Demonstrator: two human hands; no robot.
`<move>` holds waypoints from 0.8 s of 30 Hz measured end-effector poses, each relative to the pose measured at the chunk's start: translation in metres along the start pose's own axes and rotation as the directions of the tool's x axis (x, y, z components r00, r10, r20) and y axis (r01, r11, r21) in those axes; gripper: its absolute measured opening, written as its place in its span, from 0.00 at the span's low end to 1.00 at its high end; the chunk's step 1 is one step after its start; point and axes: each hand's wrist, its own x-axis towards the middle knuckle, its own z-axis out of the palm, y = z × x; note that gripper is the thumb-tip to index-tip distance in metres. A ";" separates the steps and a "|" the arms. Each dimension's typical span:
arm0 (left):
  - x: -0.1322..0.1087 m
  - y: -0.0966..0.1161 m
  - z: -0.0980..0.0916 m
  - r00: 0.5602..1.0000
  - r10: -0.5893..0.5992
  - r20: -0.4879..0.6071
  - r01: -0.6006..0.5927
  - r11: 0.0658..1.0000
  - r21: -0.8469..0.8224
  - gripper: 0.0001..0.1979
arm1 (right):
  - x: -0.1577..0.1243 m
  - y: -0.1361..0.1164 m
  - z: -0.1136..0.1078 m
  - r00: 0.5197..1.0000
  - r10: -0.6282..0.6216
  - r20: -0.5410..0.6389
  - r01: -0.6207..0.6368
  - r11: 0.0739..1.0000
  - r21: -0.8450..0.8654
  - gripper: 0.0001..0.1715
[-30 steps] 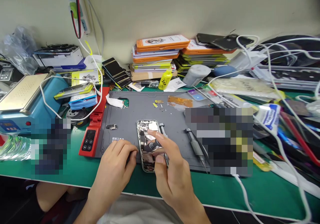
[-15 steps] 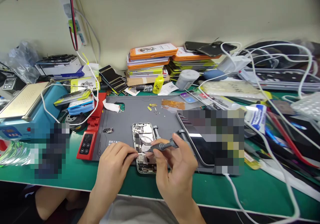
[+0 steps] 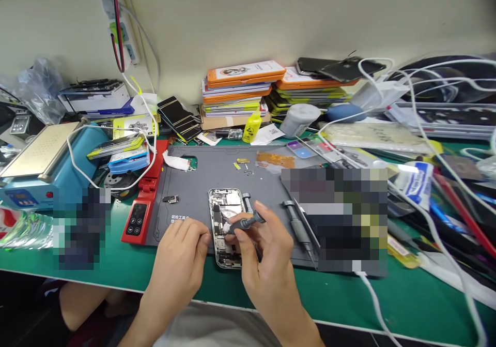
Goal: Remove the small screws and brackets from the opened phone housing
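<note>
An opened phone (image 3: 226,210) with its inner parts bare lies on the grey work mat (image 3: 209,174). My left hand (image 3: 179,261) rests on the mat with fingers curled, its fingertips pressing against the phone's left edge. My right hand (image 3: 263,256) pinches a dark screwdriver (image 3: 245,223) between thumb and fingers, its tip down over the phone's middle. A second dark screwdriver (image 3: 297,226) lies on the mat just right of my right hand.
A red device (image 3: 140,213) borders the mat's left side, a blue heating machine (image 3: 34,168) further left. Stacked orange and yellow boxes (image 3: 240,86), a yellow bottle (image 3: 251,125) and white cables (image 3: 422,130) crowd the back and right. Small loose parts (image 3: 171,199) lie on the mat.
A second ago my right hand's fingers touched the phone; it now holds a screwdriver over the phone. The left hand stays at the phone's left edge.
</note>
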 end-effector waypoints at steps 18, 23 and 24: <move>0.000 0.000 0.002 1.000 0.001 0.011 -0.002 0.999 0.032 0.11 | 0.016 -0.012 -0.013 0.988 -0.136 0.072 0.146 0.978 -0.150 0.43; 0.002 0.000 0.003 0.999 0.031 -0.040 -0.029 0.999 0.039 0.13 | 0.014 -0.011 -0.010 0.993 -0.118 0.022 0.120 0.977 -0.178 0.40; 0.003 -0.001 0.003 0.998 0.042 -0.050 -0.040 0.998 0.048 0.13 | 0.013 -0.010 -0.009 0.992 -0.123 0.003 0.121 0.975 -0.189 0.42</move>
